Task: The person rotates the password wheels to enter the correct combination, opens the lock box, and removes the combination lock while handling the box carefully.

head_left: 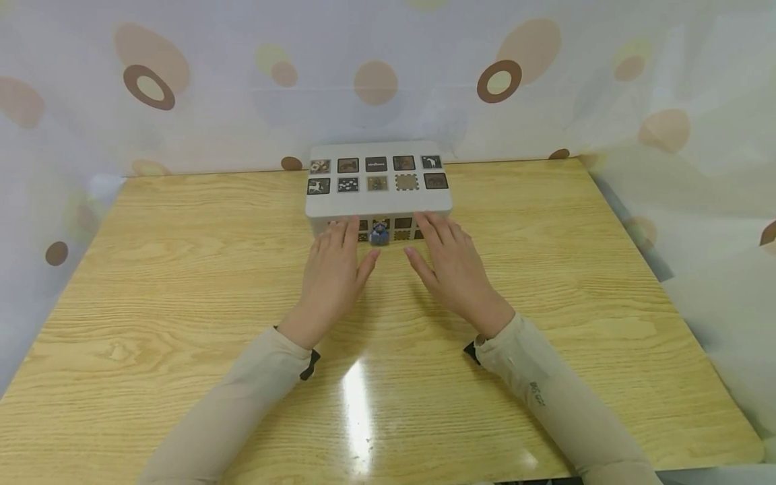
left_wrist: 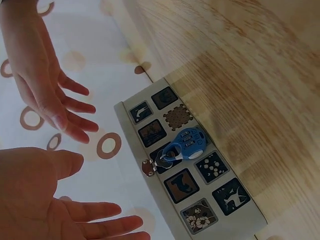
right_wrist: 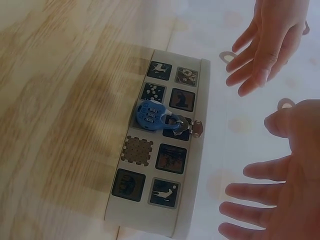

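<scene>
A white box [head_left: 378, 201] with small printed pictures on its lid and front lies at the back of the wooden table. From the metal clasp on its front hangs a blue combination padlock [head_left: 379, 233], whose dials show in the left wrist view [left_wrist: 189, 143] and the right wrist view [right_wrist: 151, 115]. My left hand [head_left: 330, 276] is held at the front left of the box, fingers extended. To the right of the padlock is my right hand [head_left: 455, 273], its fingers also extended. Neither hand holds anything; whether the fingertips touch the box I cannot tell.
Behind the box hangs a white sheet [head_left: 242, 108] with brown and yellow circles, which also runs along both sides. The wood-grain table [head_left: 200, 269] extends left, right and in front of the box, with a bright reflection near the front.
</scene>
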Action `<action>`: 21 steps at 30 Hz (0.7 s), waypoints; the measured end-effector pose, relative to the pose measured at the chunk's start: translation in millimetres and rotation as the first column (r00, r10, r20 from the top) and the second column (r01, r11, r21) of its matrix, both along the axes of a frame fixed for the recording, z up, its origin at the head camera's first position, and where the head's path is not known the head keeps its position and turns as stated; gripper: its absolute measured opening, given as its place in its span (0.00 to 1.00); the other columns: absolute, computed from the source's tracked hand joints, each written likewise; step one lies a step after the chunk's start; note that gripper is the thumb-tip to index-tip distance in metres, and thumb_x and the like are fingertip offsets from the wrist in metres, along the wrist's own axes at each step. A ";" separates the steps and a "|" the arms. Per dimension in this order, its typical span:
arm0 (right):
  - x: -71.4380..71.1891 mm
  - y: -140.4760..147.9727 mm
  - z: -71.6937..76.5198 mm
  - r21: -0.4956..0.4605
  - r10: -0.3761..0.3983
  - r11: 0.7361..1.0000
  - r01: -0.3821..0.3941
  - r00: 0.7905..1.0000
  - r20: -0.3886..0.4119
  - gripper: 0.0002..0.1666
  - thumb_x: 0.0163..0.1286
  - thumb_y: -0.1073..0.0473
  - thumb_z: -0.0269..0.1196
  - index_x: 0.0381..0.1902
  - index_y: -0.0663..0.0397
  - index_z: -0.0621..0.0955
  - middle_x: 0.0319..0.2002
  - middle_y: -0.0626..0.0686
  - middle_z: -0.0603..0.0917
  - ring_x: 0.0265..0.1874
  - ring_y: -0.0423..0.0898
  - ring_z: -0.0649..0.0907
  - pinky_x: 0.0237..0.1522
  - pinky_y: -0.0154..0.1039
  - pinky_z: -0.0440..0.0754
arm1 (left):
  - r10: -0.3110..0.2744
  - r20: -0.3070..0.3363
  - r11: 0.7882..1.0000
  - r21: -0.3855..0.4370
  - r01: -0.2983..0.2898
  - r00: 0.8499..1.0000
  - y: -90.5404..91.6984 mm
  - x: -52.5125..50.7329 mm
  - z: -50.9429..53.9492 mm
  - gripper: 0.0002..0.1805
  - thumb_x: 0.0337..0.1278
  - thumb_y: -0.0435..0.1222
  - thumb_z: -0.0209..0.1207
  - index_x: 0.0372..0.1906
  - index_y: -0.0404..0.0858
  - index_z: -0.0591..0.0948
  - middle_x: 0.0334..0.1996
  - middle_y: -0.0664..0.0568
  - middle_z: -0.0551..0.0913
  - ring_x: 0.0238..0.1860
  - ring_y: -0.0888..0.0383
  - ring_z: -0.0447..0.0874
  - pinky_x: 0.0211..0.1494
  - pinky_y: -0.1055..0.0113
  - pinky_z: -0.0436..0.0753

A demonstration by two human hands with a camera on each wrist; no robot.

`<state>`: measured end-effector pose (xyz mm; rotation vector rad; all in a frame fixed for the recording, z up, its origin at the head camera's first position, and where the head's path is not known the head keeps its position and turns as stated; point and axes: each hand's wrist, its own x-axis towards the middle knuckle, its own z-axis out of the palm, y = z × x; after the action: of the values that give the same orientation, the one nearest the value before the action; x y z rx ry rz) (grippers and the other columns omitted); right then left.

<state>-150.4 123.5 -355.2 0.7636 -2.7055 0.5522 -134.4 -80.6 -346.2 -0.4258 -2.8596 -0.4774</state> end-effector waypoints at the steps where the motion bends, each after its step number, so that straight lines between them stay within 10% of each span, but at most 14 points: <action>1: -0.2 -0.1 -0.2 0.000 -0.002 1.000 0.002 1.000 0.006 0.35 0.75 0.49 0.52 0.71 0.65 0.60 0.65 0.65 0.66 0.65 0.63 0.66 0.67 0.60 0.64 | 0.001 -0.001 1.000 -0.001 -0.001 1.000 0.1 -0.2 -0.1 0.35 0.71 0.49 0.48 0.69 0.26 0.61 0.66 0.31 0.66 0.67 0.36 0.61 0.71 0.46 0.63; 21: -5.3 0.2 -5.8 -0.012 -0.011 1.000 0.011 0.997 0.077 0.33 0.77 0.48 0.49 0.70 0.66 0.62 0.66 0.65 0.66 0.64 0.62 0.66 0.64 0.60 0.67 | 0.025 0.049 0.999 -0.027 -0.024 0.998 -1.8 -16.9 -9.5 0.31 0.71 0.46 0.50 0.64 0.25 0.67 0.59 0.33 0.73 0.61 0.41 0.70 0.67 0.51 0.70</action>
<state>-155.7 123.7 -361.0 0.7385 -2.7724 0.6068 -151.4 -82.4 -355.7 -0.3880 -2.9183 -0.4523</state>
